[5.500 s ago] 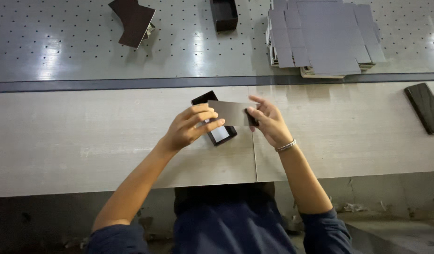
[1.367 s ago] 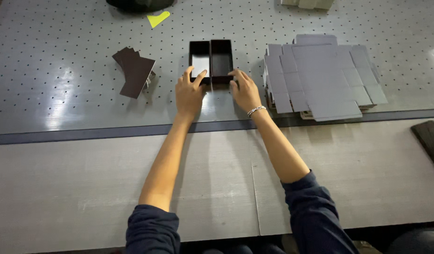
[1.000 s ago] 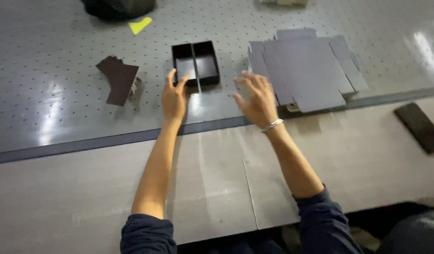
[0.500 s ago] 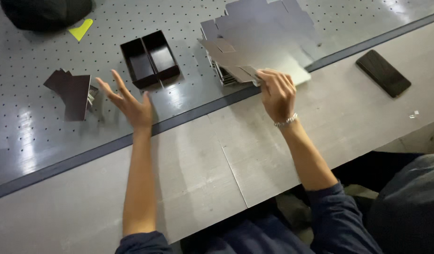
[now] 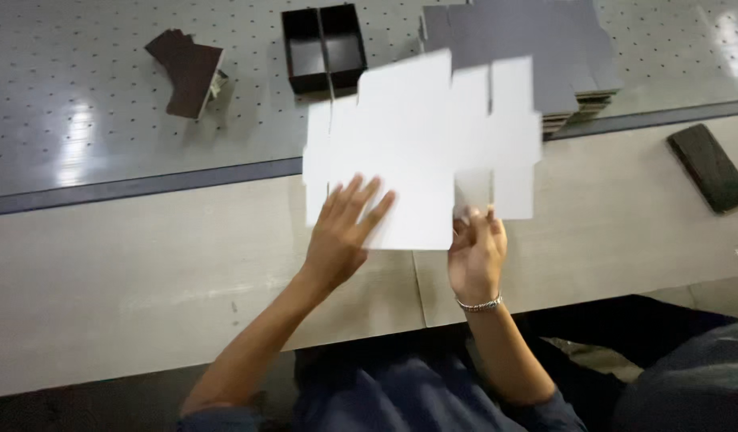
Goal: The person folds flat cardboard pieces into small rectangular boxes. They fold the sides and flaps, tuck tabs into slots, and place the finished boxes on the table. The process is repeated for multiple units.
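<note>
At ten o'clock on the perforated table lies a small heap of dark folded pieces. At twelve sits the dark two-compartment box. My left hand is spread flat, fingers apart, pressed against the underside of the white die-cut cardboard sheet, which hangs in the middle. My right hand pinches its lower edge with curled fingers. At one o'clock lies the stack of grey flat blanks; at three, a dark flat slab.

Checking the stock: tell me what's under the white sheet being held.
The white die-cut sheet covers part of the grey stack and the dark tray's front edge; anything else beneath is hidden.
</note>
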